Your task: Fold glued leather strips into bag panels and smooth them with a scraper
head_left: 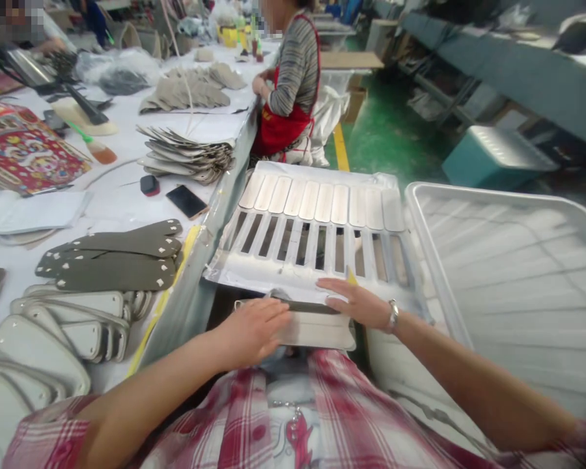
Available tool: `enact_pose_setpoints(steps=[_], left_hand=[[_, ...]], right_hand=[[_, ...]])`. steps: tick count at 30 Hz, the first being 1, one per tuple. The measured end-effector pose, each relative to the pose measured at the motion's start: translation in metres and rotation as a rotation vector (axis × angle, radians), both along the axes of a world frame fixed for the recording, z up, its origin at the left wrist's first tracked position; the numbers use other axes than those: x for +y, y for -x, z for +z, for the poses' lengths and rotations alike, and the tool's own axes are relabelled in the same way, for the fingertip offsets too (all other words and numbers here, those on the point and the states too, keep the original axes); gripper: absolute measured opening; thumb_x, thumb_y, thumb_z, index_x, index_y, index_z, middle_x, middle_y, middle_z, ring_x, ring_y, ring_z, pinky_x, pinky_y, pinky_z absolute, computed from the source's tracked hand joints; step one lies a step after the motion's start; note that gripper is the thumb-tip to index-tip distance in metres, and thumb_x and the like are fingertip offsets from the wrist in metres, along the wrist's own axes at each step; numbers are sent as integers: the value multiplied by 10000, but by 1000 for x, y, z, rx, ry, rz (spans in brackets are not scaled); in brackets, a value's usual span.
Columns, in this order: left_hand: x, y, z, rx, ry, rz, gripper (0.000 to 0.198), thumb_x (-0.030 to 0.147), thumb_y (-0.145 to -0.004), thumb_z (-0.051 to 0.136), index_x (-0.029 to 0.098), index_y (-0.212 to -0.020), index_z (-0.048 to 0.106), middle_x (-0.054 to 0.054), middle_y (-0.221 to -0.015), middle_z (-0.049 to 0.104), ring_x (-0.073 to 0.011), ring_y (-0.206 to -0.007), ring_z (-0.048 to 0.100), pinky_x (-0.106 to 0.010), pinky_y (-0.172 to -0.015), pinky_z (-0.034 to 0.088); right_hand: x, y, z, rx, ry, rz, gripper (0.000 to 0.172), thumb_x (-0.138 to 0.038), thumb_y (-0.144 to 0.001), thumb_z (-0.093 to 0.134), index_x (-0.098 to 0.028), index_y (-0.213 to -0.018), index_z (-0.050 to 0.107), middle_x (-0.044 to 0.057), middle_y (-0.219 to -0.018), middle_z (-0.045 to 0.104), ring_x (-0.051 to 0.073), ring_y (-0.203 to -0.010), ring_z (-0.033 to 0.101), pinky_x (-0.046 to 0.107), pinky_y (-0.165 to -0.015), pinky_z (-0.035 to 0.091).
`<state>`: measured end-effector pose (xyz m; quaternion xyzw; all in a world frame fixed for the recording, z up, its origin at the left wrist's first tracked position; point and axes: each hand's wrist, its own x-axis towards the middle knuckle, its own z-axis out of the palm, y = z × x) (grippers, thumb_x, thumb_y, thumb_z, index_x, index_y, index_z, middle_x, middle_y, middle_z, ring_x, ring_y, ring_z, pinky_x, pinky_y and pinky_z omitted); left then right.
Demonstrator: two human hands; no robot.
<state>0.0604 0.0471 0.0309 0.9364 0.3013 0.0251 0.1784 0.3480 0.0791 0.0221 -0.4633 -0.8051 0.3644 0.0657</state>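
A slotted white board (293, 270) lies in front of me, with a row of pale oblong pieces (325, 200) along its far half. Dark gaps show through its slots. Below its near edge is a beige piece (317, 330). My left hand (258, 329) rests on the left end of that piece, palm down, fingers stretched out and holding nothing visible. My right hand (359, 303) lies over the board's near edge with its fingers spread, close to a small yellow tip (352, 276).
The table (112, 215) on the left bears grey flat pieces (122, 260), stacked pale panels (73, 326), a phone (187, 201) and a fanned stack (188, 153). A white tub (449, 260) stands at right. Beyond sits a person in a red apron (293, 91).
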Motion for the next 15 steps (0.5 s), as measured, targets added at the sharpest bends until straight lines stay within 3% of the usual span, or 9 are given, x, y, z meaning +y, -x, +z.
enact_pose_setpoints(steps=[3, 7, 11, 15], left_hand=[[-22, -34, -7, -188, 69, 0, 347, 278, -853, 535, 153, -1177, 525, -68, -1225, 553, -201, -1106, 483, -328, -957, 365], [-38, -62, -21, -253, 57, 109, 204, 309, -876, 533, 184, -1020, 605, -41, -1068, 626, -206, -977, 523, -356, -843, 389], [-41, -67, -28, -277, 6, 141, 241, 305, -926, 448, 197, -889, 660, -19, -1063, 645, -194, -948, 531, -358, -805, 379], [-45, -69, -27, -266, -29, 164, 215, 258, -918, 450, 190, -897, 653, -10, -1072, 646, -194, -951, 526, -359, -796, 380]], right_hand=[[-59, -17, 8, 19, -321, -129, 353, -395, -877, 489, -200, -1160, 574, 98, -1301, 501, 229, -1215, 448, 453, -1045, 359], [-115, -17, -15, -22, -493, -166, 170, -295, -869, 528, -210, -992, 609, 82, -1276, 516, 242, -1237, 412, 506, -1062, 299], [-125, -8, -39, 63, -632, -291, 97, -242, -860, 546, -211, -862, 638, 76, -1196, 567, 239, -1202, 438, 508, -1044, 310], [-124, -2, -38, 78, -705, -317, 96, -207, -849, 549, -209, -832, 644, 72, -1170, 585, 237, -1182, 457, 508, -1043, 309]])
